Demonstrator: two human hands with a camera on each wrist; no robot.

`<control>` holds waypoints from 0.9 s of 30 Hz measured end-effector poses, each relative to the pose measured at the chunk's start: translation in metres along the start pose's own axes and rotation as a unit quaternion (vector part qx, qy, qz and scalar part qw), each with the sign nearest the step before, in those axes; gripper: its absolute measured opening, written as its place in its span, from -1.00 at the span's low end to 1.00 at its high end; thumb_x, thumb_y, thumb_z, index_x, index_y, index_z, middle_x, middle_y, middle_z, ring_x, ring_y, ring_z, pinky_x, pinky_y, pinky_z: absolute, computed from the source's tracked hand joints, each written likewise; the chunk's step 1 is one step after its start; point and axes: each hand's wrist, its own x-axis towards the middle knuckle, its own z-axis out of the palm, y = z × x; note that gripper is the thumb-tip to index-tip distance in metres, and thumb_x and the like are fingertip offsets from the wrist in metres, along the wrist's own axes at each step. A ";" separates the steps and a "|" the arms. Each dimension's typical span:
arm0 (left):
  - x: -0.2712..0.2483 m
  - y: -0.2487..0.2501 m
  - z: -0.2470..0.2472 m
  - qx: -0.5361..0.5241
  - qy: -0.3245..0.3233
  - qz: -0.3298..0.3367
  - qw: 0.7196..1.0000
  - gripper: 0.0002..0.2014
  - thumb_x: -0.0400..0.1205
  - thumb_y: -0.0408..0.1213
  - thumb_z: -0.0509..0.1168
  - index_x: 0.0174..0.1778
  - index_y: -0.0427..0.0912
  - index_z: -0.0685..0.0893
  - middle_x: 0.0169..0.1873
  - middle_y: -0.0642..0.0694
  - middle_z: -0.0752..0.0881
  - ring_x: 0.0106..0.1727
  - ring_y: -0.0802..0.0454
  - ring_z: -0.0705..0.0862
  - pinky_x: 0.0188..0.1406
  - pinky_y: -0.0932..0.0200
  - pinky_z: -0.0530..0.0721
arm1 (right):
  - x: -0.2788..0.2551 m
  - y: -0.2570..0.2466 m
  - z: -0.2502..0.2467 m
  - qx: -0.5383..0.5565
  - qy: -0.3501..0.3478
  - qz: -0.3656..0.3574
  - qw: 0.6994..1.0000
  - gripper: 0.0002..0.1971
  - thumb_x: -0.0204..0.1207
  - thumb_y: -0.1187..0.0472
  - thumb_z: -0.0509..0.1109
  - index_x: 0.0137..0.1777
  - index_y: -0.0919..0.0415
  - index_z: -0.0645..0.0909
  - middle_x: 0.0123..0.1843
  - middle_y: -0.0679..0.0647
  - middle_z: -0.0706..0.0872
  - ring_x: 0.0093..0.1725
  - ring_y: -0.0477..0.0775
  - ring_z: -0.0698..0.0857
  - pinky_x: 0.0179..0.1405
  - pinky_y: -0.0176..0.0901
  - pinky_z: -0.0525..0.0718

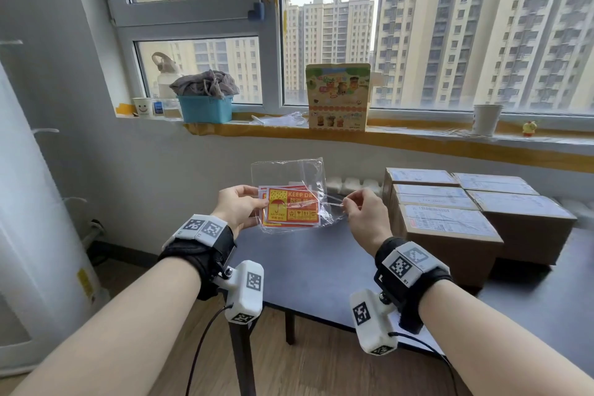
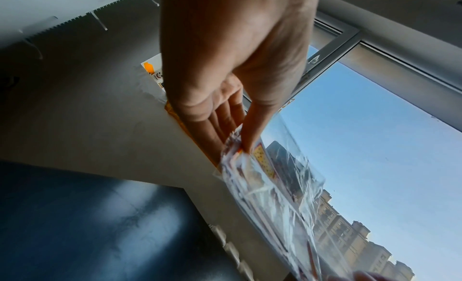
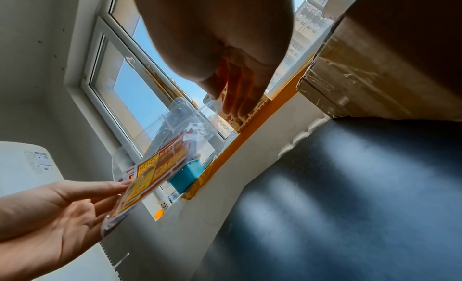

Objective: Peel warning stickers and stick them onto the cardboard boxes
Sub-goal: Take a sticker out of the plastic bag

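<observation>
A clear plastic bag (image 1: 289,177) with red and yellow "KEEP DRY" stickers (image 1: 291,207) inside hangs in the air above the dark table (image 1: 308,270). My left hand (image 1: 239,204) pinches the bag's left edge over the stickers (image 2: 260,153), thumb in front and fingers behind. My right hand (image 1: 360,210) pinches the bag's right edge (image 3: 212,105) and pulls the film taut. Several taped cardboard boxes (image 1: 450,222) stand on the table at the right, close to my right hand.
The window sill (image 1: 418,138) behind carries a blue basket (image 1: 205,108) with cloth, paper cups (image 1: 487,119), a printed carton (image 1: 337,96) and a small yellow toy (image 1: 529,128). A white cylinder (image 1: 38,219) stands at the left. The table's near edge (image 1: 321,320) ends above wooden floor.
</observation>
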 end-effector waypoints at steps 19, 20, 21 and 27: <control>-0.003 0.000 -0.002 0.030 -0.061 0.011 0.998 -0.81 0.50 -0.60 0.38 -0.12 -0.25 0.59 -0.24 -0.20 0.73 -0.53 0.08 0.75 -0.53 0.21 0.73 | 0.007 -0.030 0.016 -0.178 -0.050 -0.085 0.979 -0.85 0.53 0.13 0.40 -0.06 0.20 0.71 0.01 0.13 0.73 0.02 0.15 0.69 0.02 -0.01 0.66; -0.002 -0.001 -0.004 0.037 -0.054 0.013 0.998 -0.82 0.50 -0.60 0.38 -0.13 -0.25 0.60 -0.25 -0.20 0.73 -0.54 0.08 0.74 -0.54 0.21 0.73 | 0.008 -0.030 0.016 -0.170 -0.047 -0.082 0.981 -0.86 0.54 0.15 0.38 -0.07 0.21 0.71 -0.01 0.14 0.74 0.00 0.15 0.69 0.01 -0.02 0.66; -0.001 -0.001 -0.006 0.042 -0.045 0.014 0.998 -0.82 0.50 -0.61 0.38 -0.16 -0.25 0.60 -0.26 -0.20 0.72 -0.55 0.10 0.74 -0.56 0.21 0.72 | 0.009 -0.029 0.016 -0.155 -0.044 -0.076 0.984 -0.86 0.54 0.17 0.38 -0.07 0.22 0.70 -0.03 0.14 0.75 -0.02 0.15 0.69 0.01 -0.03 0.66; 0.009 -0.007 -0.024 0.052 -0.007 0.000 0.999 -0.80 0.52 -0.60 0.36 -0.18 -0.21 0.57 -0.29 -0.16 0.72 -0.57 0.14 0.72 -0.46 0.18 0.74 | 0.017 -0.022 0.012 0.022 -0.043 0.032 0.998 -0.85 0.52 0.22 0.41 -0.28 0.13 0.58 -0.15 0.17 0.80 -0.10 0.16 0.75 0.00 0.04 0.73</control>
